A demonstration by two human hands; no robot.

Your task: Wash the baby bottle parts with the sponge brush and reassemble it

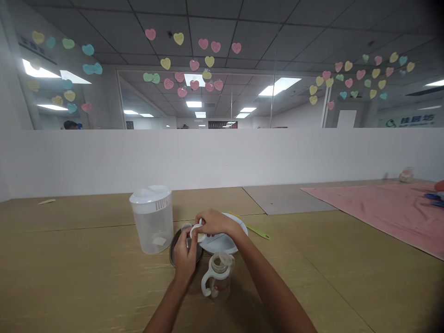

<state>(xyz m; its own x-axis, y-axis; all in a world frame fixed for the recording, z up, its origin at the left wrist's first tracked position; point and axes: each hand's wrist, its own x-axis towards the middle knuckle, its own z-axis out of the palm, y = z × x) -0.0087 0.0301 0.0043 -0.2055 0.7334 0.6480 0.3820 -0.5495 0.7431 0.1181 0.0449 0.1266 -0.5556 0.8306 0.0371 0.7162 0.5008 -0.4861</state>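
Note:
Both hands meet over the dishes near the middle of the table. My left hand (185, 253) is closed around a small piece with a white ring-shaped collar (198, 233); a clear round part (186, 227) shows beside it, and its lower part is hidden. From above, my right hand (215, 222) pinches the same white collar. Below the hands stands a clear jar (220, 282) with a white hooked handle and a clear flip lid tilted up. Under the hands are a dark round dish (172, 252) and a white divided plate (227, 243), both partly covered.
A tall translucent canister (152, 231) with a white lid stands left of the hands. A green-handled utensil (258, 232) sticks out from the plate. On the right lies a pink cloth (388, 208), with a small clear jar (406, 175) by the wall (222, 157).

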